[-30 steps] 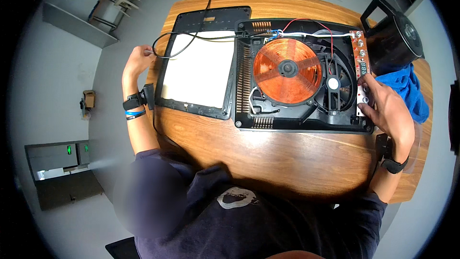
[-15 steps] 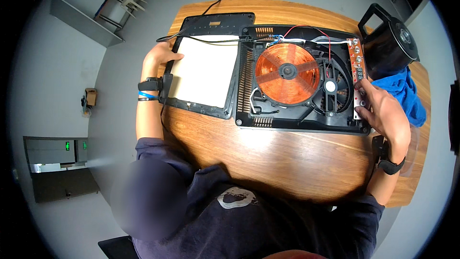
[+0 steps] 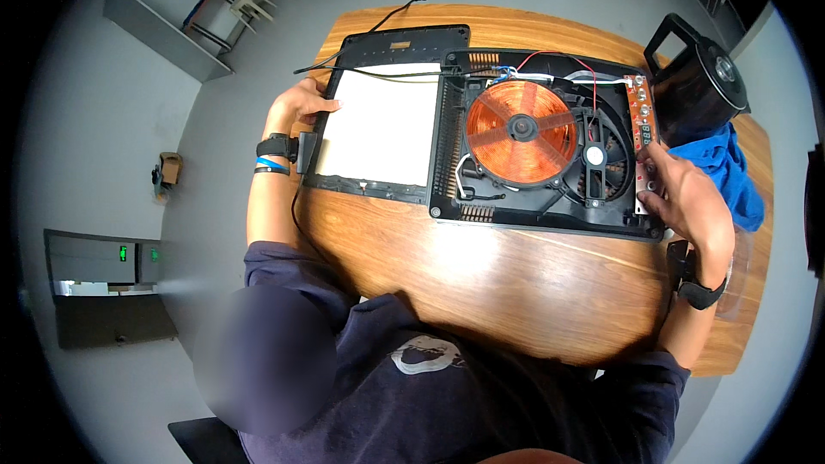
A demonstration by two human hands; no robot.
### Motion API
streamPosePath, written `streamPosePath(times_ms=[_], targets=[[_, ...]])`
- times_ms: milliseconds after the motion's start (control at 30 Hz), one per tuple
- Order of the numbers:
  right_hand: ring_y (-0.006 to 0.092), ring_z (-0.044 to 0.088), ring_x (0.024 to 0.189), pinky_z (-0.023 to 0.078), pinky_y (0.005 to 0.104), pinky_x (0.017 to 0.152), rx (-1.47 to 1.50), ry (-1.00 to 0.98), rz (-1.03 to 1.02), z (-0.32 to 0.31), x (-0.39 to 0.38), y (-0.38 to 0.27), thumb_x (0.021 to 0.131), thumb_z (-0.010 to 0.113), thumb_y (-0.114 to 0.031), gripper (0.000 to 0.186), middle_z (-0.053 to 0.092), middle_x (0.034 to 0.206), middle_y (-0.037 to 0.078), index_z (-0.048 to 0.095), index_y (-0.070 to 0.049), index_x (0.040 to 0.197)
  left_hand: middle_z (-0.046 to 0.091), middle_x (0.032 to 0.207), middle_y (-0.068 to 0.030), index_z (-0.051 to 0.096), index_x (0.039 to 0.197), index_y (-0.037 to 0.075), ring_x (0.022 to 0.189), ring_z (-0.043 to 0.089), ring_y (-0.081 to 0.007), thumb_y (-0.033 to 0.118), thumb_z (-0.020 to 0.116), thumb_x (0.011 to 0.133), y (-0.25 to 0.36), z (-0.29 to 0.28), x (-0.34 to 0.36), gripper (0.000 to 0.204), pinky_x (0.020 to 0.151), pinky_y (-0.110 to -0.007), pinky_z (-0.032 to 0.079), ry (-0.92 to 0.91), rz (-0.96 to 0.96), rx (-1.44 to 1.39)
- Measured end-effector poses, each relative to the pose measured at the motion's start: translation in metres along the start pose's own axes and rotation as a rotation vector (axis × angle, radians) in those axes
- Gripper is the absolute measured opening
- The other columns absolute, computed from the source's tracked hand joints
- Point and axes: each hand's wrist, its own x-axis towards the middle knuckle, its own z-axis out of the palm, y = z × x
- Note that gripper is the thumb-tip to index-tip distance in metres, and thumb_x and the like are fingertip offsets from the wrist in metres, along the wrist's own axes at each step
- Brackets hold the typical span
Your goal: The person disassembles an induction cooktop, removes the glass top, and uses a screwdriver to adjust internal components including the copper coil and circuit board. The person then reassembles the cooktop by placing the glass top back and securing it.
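Note:
An opened induction cooker lies on the table. Its black base (image 3: 550, 222) holds a round copper coil (image 3: 494, 142), a black fan (image 3: 614, 159) and, along the right side, a narrow control circuit board (image 3: 641, 103). The cooker's cover panel (image 3: 412, 43), inner face up with a white sheet (image 3: 378, 129) on it, lies against the base's left side. My left hand (image 3: 301, 103) is closed on the panel's left edge, thumb on top and other fingers mostly hidden. My right hand (image 3: 683, 193) grips the board's near end between thumb and fingers.
A black power cord (image 3: 365, 76) crosses the cover panel toward the far edge of the wooden table (image 3: 516, 292). On the right stand a dark kettle (image 3: 700, 77) and a blue cloth (image 3: 726, 172). Thin red and white wires run over the base's far side.
The view has shifted a little, so the cover panel and the base's left part appear slightly farther right. Both hands keep the same holds.

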Motion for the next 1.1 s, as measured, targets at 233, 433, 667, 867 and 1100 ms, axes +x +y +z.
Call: streamPosePath(times_ms=[233, 433, 667, 867, 1100], targets=[[0.0488, 0.073, 0.115, 0.061, 0.0558, 0.094, -0.025, -0.027, 0.012, 0.004, 0.004, -0.003, 0.087, 0.089, -0.007, 0.062, 0.077, 0.122, 0.025, 0.06, -0.005, 0.142, 0.078, 0.114, -0.019, 0.062, 0.151, -0.011, 0.081, 0.073, -0.0195, 0.032, 0.102, 0.086, -0.035, -0.008, 0.005, 0.088, 0.072, -0.033, 0.065, 0.06, 0.088, -0.295], [0.0485, 0.073, 0.114, 0.06, 0.0554, 0.094, -0.005, -0.037, 0.025, -0.002, 0.0, -0.004, 0.087, 0.089, -0.006, 0.058, 0.077, 0.122, 0.024, 0.061, -0.004, 0.137, 0.069, 0.089, -0.0048, 0.071, 0.141, -0.007, 0.074, 0.066, -0.0142, 0.027, 0.098, 0.092, 0.027, -0.01, -0.017, 0.065, 0.067, -0.028, 0.059, 0.011, 0.171, -0.191], [0.0479, 0.074, 0.112, 0.06, 0.0549, 0.092, 0.043, -0.001, 0.029, -0.005, -0.001, -0.011, 0.088, 0.086, -0.003, 0.045, 0.078, 0.115, 0.024, 0.065, -0.003, 0.128, 0.081, 0.125, -0.027, 0.068, 0.147, -0.014, 0.11, 0.084, -0.0393, 0.037, 0.103, 0.083, 0.011, -0.002, -0.007, 0.089, 0.097, -0.05, 0.071, 0.08, 0.163, 0.016], [0.0482, 0.074, 0.111, 0.061, 0.0555, 0.092, -0.056, 0.055, -0.024, 0.004, 0.0, -0.009, 0.087, 0.087, -0.003, 0.051, 0.078, 0.118, 0.025, 0.063, -0.003, 0.131, 0.081, 0.103, -0.0168, 0.078, 0.125, -0.012, 0.084, 0.077, -0.0258, 0.034, 0.101, 0.088, -0.004, -0.001, -0.012, 0.064, 0.075, -0.038, 0.066, 0.047, 0.085, -0.227], [0.0496, 0.074, 0.113, 0.061, 0.056, 0.094, -0.078, 0.015, 0.089, 0.006, 0.004, -0.015, 0.086, 0.088, -0.003, 0.057, 0.079, 0.121, 0.024, 0.061, -0.007, 0.136, 0.082, 0.104, -0.0142, 0.08, 0.121, -0.006, 0.086, 0.076, -0.0215, 0.036, 0.098, 0.093, -0.013, 0.002, -0.022, 0.053, 0.079, -0.034, 0.065, -0.058, 0.133, -0.41]])
